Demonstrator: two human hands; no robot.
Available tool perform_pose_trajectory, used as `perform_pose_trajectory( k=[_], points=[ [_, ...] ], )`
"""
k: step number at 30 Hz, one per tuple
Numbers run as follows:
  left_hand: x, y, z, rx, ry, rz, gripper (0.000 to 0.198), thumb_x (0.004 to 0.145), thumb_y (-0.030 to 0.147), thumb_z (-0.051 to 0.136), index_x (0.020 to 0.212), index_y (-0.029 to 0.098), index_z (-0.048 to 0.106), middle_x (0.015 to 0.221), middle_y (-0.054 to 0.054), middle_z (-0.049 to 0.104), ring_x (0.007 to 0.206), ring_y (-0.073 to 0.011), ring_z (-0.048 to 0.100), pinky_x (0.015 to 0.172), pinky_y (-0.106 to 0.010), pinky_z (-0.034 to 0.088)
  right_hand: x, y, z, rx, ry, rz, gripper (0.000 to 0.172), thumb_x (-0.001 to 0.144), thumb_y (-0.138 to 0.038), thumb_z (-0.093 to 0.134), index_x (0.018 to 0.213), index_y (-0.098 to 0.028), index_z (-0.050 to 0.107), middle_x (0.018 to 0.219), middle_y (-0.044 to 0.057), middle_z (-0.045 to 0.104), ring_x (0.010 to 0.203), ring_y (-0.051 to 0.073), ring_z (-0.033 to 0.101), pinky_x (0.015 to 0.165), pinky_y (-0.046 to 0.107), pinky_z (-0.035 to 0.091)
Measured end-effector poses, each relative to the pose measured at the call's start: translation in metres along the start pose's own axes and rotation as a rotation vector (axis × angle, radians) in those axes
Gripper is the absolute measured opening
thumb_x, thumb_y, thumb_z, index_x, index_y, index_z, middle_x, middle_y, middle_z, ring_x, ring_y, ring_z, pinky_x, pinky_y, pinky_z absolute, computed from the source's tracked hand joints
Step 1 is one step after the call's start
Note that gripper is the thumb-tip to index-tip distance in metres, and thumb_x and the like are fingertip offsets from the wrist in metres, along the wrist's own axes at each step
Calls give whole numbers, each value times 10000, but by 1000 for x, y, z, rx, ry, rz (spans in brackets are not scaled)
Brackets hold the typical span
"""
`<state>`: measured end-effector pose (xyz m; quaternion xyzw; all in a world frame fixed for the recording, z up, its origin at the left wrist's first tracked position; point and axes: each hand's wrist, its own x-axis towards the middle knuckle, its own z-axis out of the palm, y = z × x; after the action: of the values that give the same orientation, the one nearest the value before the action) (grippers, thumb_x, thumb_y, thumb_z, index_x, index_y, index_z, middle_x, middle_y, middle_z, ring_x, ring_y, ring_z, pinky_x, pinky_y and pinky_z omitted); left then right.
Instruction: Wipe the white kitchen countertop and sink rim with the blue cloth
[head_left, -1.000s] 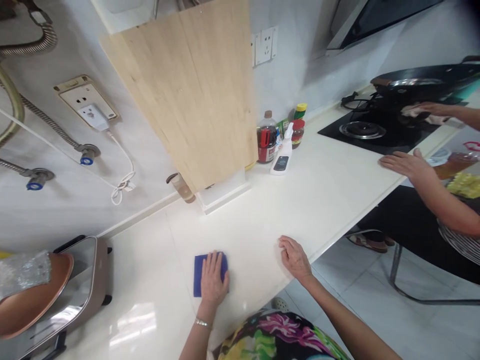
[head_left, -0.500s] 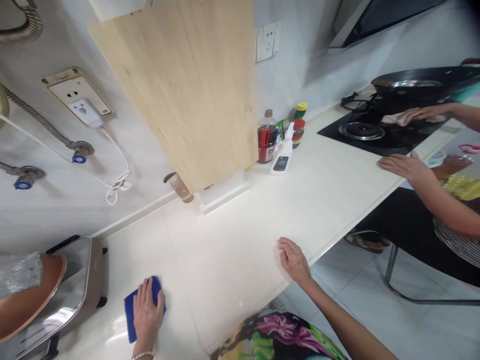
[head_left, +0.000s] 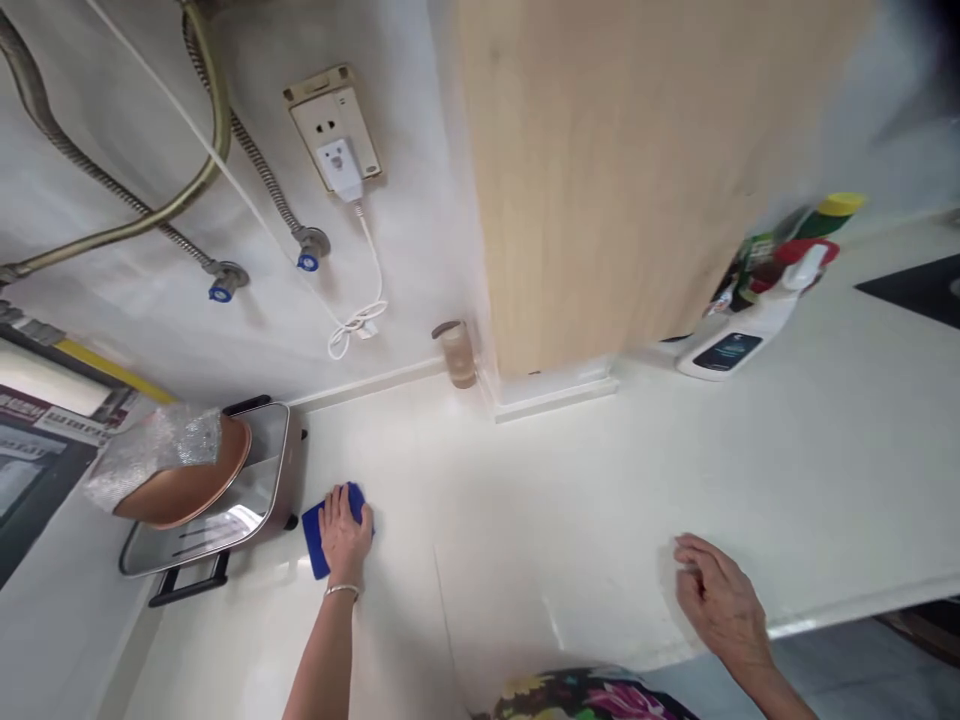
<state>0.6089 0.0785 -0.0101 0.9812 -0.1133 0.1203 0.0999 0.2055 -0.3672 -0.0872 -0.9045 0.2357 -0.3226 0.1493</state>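
Note:
My left hand (head_left: 346, 535) lies flat on a folded blue cloth (head_left: 316, 548) on the white countertop (head_left: 555, 500). Its fingers stretch forward over the cloth and the thumb sits at the right side. To its left stands a brown rectangular electric cooker (head_left: 281, 470); inside leans a copper-coloured pan (head_left: 187, 492) partly covered by bubble wrap (head_left: 161, 445). My right hand (head_left: 724, 605) is over the counter close to the front edge, holding nothing. Its fingers are loosely bent, with a gap between thumb and forefinger.
A wooden panel (head_left: 637, 180) juts out over the counter, with a brownish translucent cup (head_left: 457, 355) beside its base. Right of it stand a white spray bottle (head_left: 739, 335) and a yellow-capped jar (head_left: 832, 212). A black hob (head_left: 922, 290) shows at the right; a plug (head_left: 341, 170) is in the wall.
The view has swung left, so the co-worker and most of the hob are out of sight. My left hand still rests on the blue cloth, which now appears closer to the cooker.

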Motion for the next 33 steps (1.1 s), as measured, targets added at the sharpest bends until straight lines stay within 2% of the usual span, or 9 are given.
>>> perform_pose_trajectory(
  k=[6, 13, 18, 22, 27, 33],
  points=[
    [51, 3, 9, 19, -15, -61, 662, 911, 392, 397, 1473, 43, 399, 1552, -212, 416, 1475, -329, 309, 1230, -512, 209, -2, 2, 0, -22, -38, 45, 164, 792, -224, 486, 940, -230, 557, 1144, 100, 640, 1017, 248, 643, 904, 413, 514],
    [116, 16, 32, 54, 18, -78, 672, 930, 411, 354, 1453, -9, 390, 1522, -268, 421, 1447, -386, 328, 1200, -555, 232, -5, 2, 0, -54, -83, 83, 157, 823, -239, 483, 959, -229, 562, 1176, 109, 628, 1047, 262, 640, 913, 445, 522],
    [159, 37, 50, 32, 70, -67, 670, 929, 408, 349, 1443, -19, 393, 1497, -288, 437, 1437, -395, 330, 1180, -583, 248, -6, 4, -1, -58, -107, 117, 165, 823, -231, 480, 965, -234, 563, 1176, 101, 627, 1086, 268, 631, 936, 462, 518],
    [186, 67, 65, 3, 85, -60, 686, 922, 412, 360, 1448, -28, 382, 1504, -293, 425, 1442, -405, 318, 1180, -593, 241, -5, 3, -2, -79, -115, 152, 165, 807, -239, 485, 949, -244, 568, 1159, 92, 640, 1081, 279, 635, 945, 479, 515],
    [198, 121, 82, -53, 41, 11, 696, 928, 409, 361, 1464, -36, 364, 1533, -292, 392, 1467, -408, 283, 1201, -596, 200, -4, 1, -3, -95, -113, 162, 160, 806, -242, 476, 931, -247, 575, 1160, 88, 642, 1076, 279, 638, 947, 482, 514],
    [177, 176, 89, -121, -47, 205, 682, 927, 369, 374, 1484, -23, 347, 1567, -278, 354, 1497, -390, 238, 1223, -592, 160, -4, 3, -3, -73, -119, 150, 167, 809, -239, 483, 942, -247, 583, 1165, 84, 642, 1090, 284, 634, 929, 478, 520]
  ],
)
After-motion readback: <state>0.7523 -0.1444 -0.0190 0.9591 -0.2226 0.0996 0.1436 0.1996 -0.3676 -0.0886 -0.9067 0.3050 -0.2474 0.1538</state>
